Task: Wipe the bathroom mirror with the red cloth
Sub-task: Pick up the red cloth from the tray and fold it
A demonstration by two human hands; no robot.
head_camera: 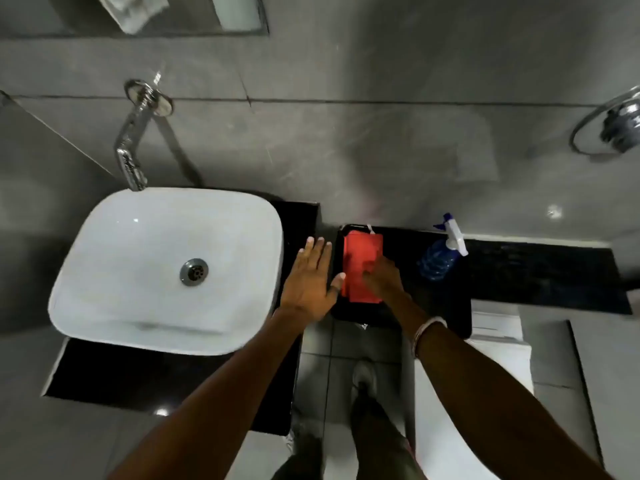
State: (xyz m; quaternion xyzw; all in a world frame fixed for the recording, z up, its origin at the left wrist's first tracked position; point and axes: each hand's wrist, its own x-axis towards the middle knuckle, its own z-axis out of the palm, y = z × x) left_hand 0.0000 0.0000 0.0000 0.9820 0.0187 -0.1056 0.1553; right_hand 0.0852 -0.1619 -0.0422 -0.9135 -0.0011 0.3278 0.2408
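Note:
A folded red cloth [360, 261] lies flat on a black tray [349, 315] on the dark counter, right of the basin. My right hand [382, 277] rests on the cloth's right side with its fingers curled down onto the fabric. My left hand [310, 282] is spread flat with its fingers apart between the basin and the tray, and its thumb tip reaches the cloth's left edge. Only the lower strip of the bathroom mirror [69, 13] shows, at the top left on the grey wall.
A white basin [138, 258] sits at the left under a chrome wall tap [133, 147]. A blue spray bottle [440, 258] stands right of the tray. A chrome towel ring [609, 126] hangs at the far right. A white fixture [485, 393] and my feet are below.

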